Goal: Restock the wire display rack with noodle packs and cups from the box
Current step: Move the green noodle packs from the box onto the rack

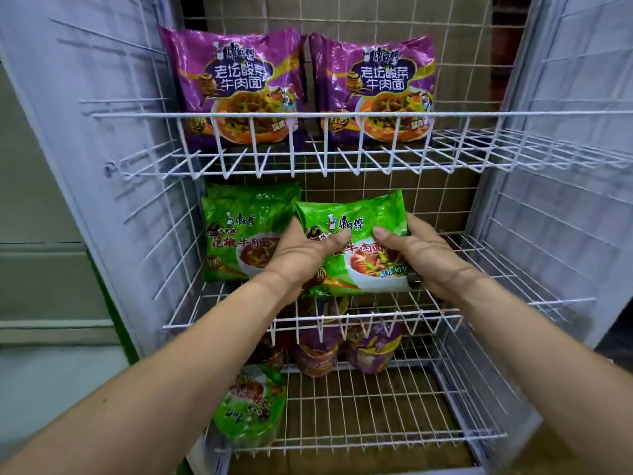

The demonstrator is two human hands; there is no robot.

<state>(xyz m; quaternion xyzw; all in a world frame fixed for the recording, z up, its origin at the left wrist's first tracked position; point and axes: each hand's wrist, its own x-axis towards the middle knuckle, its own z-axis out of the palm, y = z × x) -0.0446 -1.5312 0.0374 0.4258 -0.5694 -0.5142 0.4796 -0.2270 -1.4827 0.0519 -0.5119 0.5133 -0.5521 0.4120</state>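
Left hand (pixel 301 257) and right hand (pixel 424 260) together grip one green noodle pack (pixel 359 234) at the middle shelf (pixel 222 322) of the wire display rack (pixel 144 200).
We note each hand curled round one side edge of the pack, thumb across the printed front; the fingers behind are hidden, and we cannot tell whether the pack's lower edge rests on the wires. Just to its left stand more green packs (pixel 239 231), partly covered by the left hand. Two purple packs (pixel 236 87) lean on the top shelf (pixel 171 115), their lower parts crossed by its front rail. Below, purple cups (pixel 373 344) and a green cup (pixel 251 402) appear blurred behind the wires.
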